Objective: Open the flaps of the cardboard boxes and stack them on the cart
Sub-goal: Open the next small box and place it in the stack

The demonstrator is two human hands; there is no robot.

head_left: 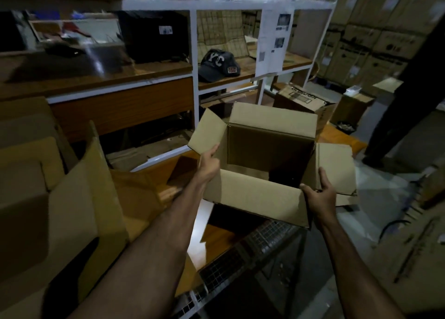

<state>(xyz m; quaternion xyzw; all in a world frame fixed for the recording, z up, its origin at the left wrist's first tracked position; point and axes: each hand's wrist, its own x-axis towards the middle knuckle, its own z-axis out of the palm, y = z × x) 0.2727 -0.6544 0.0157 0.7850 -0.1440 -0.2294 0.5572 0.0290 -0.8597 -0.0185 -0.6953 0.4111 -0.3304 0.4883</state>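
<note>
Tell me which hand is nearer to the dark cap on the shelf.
Left. The left hand grips the box's left flap, below the cap; the right hand holds the box's right corner, farther away.

We see two bare forearms reaching in from about six o'clock, with no sleeves, gloves, watch or rings showing. The left hand (209, 165) sits near the frame's centre; the right hand (320, 193) lies toward four o'clock of it. Light hair and tendons show along both arms.
</note>
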